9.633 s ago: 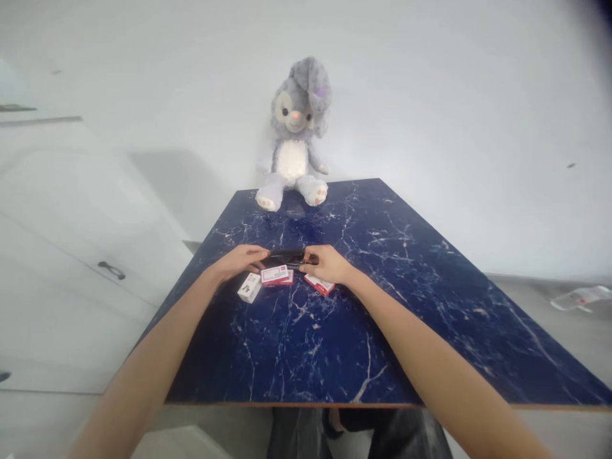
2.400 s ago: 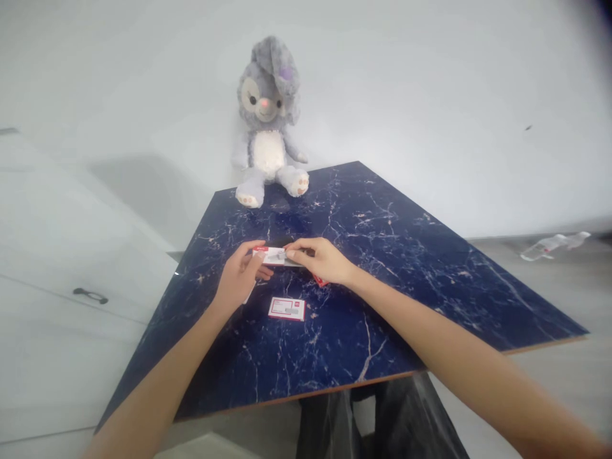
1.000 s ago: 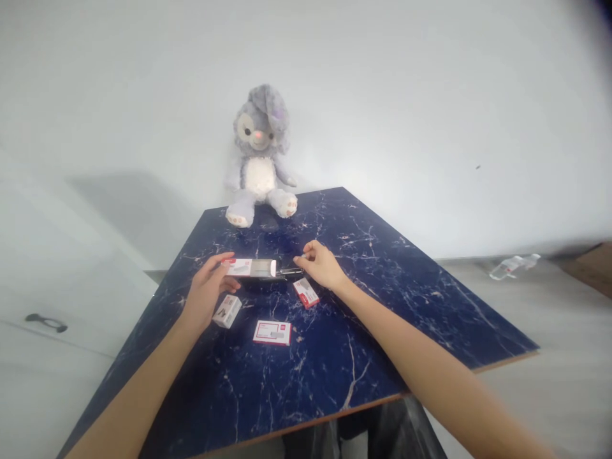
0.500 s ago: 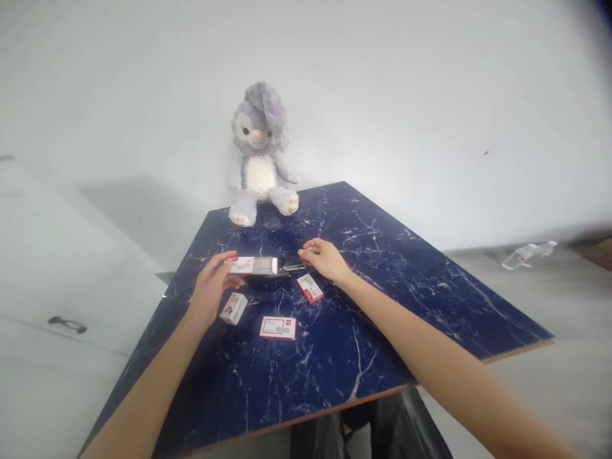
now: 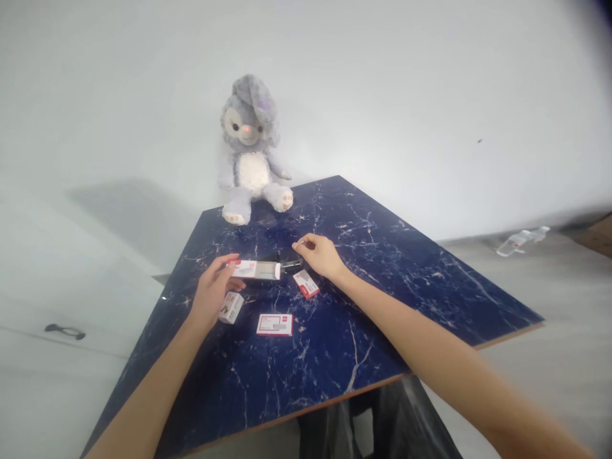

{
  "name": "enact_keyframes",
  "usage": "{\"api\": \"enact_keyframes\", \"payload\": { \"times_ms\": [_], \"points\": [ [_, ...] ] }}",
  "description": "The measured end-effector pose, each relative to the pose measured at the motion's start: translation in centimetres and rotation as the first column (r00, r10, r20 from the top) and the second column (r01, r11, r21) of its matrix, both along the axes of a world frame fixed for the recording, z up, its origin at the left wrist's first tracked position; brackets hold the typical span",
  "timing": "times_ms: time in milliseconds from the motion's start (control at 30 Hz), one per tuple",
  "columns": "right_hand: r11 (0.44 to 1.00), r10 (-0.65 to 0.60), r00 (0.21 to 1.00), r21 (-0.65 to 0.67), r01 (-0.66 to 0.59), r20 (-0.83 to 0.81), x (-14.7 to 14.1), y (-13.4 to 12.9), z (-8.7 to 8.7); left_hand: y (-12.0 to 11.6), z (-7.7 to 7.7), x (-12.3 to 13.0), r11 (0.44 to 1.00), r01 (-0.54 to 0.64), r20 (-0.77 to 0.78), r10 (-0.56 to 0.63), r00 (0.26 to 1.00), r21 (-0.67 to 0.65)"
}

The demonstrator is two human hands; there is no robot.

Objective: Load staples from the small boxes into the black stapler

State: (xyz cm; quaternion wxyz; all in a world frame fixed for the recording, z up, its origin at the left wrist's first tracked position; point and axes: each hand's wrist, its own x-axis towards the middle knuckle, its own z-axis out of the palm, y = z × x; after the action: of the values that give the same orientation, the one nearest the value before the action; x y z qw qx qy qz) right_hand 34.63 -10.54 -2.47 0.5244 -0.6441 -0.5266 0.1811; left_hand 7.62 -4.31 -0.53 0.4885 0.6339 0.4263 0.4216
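Observation:
My left hand (image 5: 213, 290) is closed around one end of a long red-and-white box (image 5: 245, 268), thumb on top and fingers along its far side. The box's right part looks like a clear window. Just past its right end lies a narrow dark metallic piece (image 5: 291, 264), its kind unclear, with a black part partly hidden behind the box. My right hand (image 5: 319, 254) hovers above and right of that piece, thumb and forefinger pinched together. Whatever the pinch holds, if anything, is too small to make out. Below it lies a small red-and-white box (image 5: 306, 284).
Nearer me on the dark blue marbled table (image 5: 382, 280) lie a flat white box with red edges (image 5: 275, 325) and a small white box (image 5: 231, 308) by my left wrist. A grey plush toy (image 5: 251, 153) sits at the back against the wall. A clear plastic bottle (image 5: 519, 243) lies on the floor.
My right fingertips have moved slightly up and away from the end of the metallic piece. My left hand keeps its hold on the long box. The whole view has shifted a little.

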Motion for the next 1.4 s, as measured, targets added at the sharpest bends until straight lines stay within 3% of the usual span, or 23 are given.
{"api": "enact_keyframes", "payload": {
  "times_ms": [133, 233, 367, 467, 733, 933, 1067, 1200, 1400],
  "points": [
    [0.998, 0.049, 0.999, 0.031, -0.048, -0.019, -0.2, 0.0, -0.1, 0.0, -0.2, 0.1, 1.000, -0.018, 0.040, 0.018, 0.999, -0.011],
    [0.983, 0.185, 0.975, 0.024, -0.183, -0.124, -1.0, -0.2, -0.3, 0.1, 0.0, 0.1, 0.999, -0.038, 0.065, 0.039, 0.997, -0.018],
    [0.934, 0.350, 0.831, 0.093, -0.345, -0.432, -2.3, -0.4, -0.2, 0.3, 0.5, -0.2, 0.998, -0.069, 0.095, 0.069, 0.993, -0.008],
    [0.939, 0.338, 0.803, 0.115, -0.325, -0.490, -2.6, -0.5, 0.1, 0.7, 0.8, -0.4, 0.995, -0.095, 0.101, 0.095, 0.990, -0.002],
    [0.961, 0.202, 0.849, -0.067, -0.268, -0.489, -0.7, 0.3, -0.7, 0.9, 0.7, -0.5, 0.993, -0.120, 0.091, 0.120, 0.989, -0.009],
    [0.982, 0.094, 0.958, -0.133, -0.134, -0.271, 0.6, 0.6, -0.7, 0.6, 0.9, -0.3, 0.995, -0.102, 0.102, 0.102, 0.989, -0.008],
    [0.995, 0.089, 0.995, -0.040, -0.091, -0.034, 0.5, 0.2, -0.4, 0.5, 0.4, -0.3, 0.997, -0.080, 0.087, 0.081, 0.993, -0.021],
    [0.987, 0.126, 0.963, 0.070, -0.146, 0.238, 0.1, 0.5, -1.0, 0.6, -0.2, -0.3, 0.997, -0.076, 0.075, 0.076, 0.994, -0.005],
    [0.985, 0.170, 0.917, -0.066, -0.157, 0.362, 0.2, 1.2, -1.7, 1.3, -0.6, -0.6, 0.994, -0.112, 0.082, 0.113, 0.990, -0.017]
  ]
}}
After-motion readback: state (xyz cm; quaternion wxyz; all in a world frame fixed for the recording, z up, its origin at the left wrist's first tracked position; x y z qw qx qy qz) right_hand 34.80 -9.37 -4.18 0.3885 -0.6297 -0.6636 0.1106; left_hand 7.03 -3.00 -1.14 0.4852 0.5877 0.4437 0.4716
